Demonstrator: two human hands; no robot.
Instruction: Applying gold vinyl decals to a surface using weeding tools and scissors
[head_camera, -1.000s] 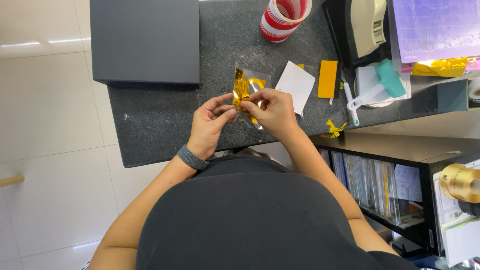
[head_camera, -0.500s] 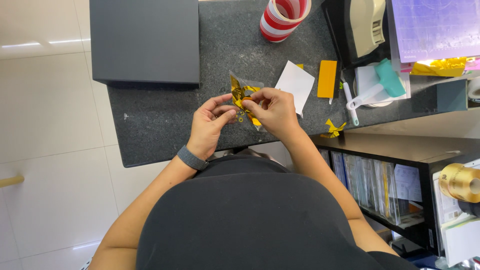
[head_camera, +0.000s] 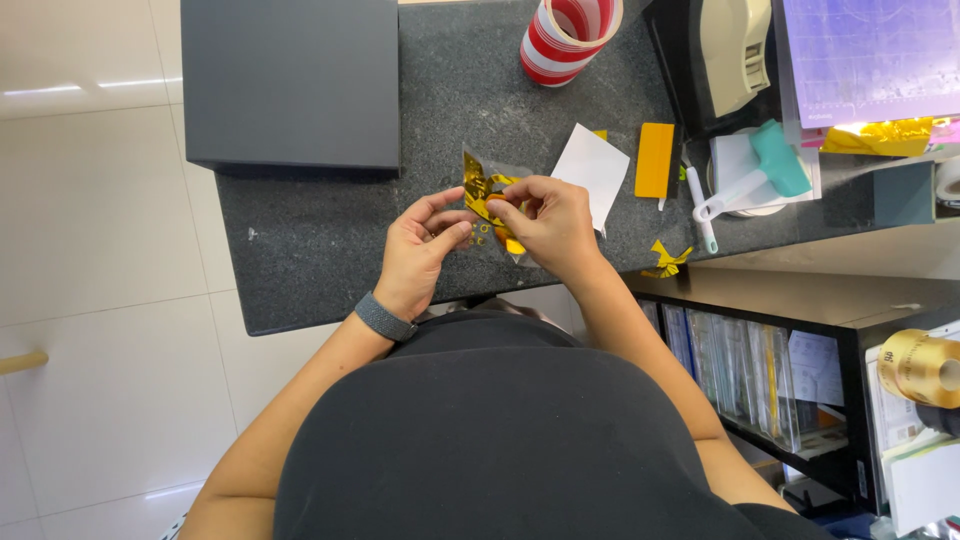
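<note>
Both hands meet over the dark granite counter (head_camera: 330, 260). Between them is a small clear sheet carrying shiny gold foil (head_camera: 482, 190). My left hand (head_camera: 420, 255), with a grey band on its wrist, pinches the sheet's lower left edge. My right hand (head_camera: 552, 225) grips the sheet from the right, its thumb and forefinger on a strip of the gold foil near the middle. Part of the sheet is hidden behind my right fingers.
A dark grey box (head_camera: 290, 85) sits at the back left. A red-and-white striped cup (head_camera: 568, 35), a white paper square (head_camera: 592, 170), an orange card (head_camera: 655, 160), a teal-handled scraper (head_camera: 745, 180) and gold scraps (head_camera: 665, 258) lie to the right. A gold ribbon roll (head_camera: 920, 365) sits on low shelves.
The gold foil piece has been pulled lower and more crumpled between my fingers; my right thumb and forefinger have shifted onto its middle. Both hands stay in the same spot.
</note>
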